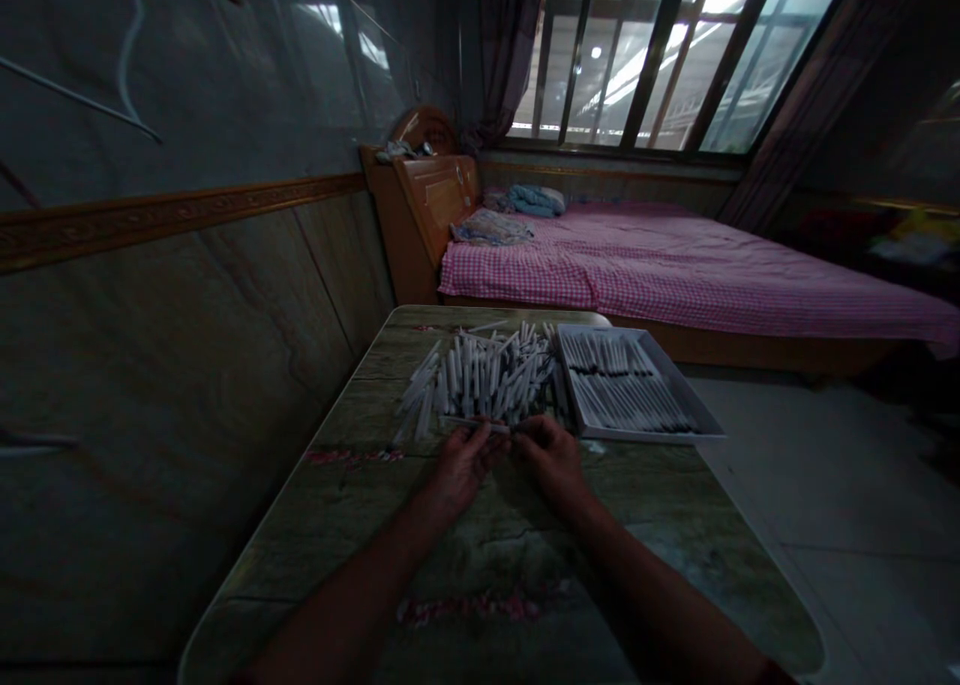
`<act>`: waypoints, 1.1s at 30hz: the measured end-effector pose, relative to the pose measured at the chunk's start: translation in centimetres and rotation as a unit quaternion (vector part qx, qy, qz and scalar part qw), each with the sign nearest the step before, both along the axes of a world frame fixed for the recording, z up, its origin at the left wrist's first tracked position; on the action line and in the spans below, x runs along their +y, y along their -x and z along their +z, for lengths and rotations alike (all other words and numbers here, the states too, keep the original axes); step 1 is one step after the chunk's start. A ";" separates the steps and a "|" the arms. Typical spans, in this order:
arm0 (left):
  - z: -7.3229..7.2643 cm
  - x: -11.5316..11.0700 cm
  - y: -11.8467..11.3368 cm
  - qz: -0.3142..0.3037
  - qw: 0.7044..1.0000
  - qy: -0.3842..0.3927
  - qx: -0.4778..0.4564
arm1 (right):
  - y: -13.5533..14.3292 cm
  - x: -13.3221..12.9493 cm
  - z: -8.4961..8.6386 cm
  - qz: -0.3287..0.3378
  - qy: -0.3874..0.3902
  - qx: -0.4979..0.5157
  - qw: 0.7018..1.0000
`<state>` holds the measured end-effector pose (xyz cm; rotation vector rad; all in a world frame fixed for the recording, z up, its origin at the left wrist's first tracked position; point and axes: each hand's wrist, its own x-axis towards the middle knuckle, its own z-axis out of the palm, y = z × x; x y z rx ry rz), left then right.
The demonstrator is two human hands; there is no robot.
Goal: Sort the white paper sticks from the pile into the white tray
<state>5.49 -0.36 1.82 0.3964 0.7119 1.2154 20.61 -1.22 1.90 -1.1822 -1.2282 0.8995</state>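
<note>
A slim white pen-like stick (474, 423) lies crosswise in my left hand (466, 457), held between thumb and fingers. My right hand (551, 457) is closed in a pinch at the stick's right end, where a small dark part shows between the two hands. Just beyond my hands is a loose heap of similar white sticks (487, 370), pointing in several directions. To the right of the heap, a shallow white tray (701, 405) holds more sticks in two rows, with dark ends showing.
The table (480, 545) has a wood-look top with rounded corners. At its left is a marble-look wall (225, 365). A bed (637, 255) with a pink checked cover and a wooden headboard (420, 215) stands behind it, and pale floor (795, 475) lies to the right.
</note>
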 end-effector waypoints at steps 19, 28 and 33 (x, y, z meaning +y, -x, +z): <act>0.1 -0.1 -0.1 0.011 1.000 0.003 0.004 | -0.7 -0.2 0.4 -0.010 0.032 0.047 0.998; -0.2 0.0 -0.2 0.010 1.000 -0.010 0.011 | 0.3 -0.5 0.4 -0.023 0.047 0.095 0.994; -0.5 0.0 -0.3 0.014 1.000 -0.013 0.018 | 0.1 -0.4 0.4 -0.033 0.033 0.064 0.997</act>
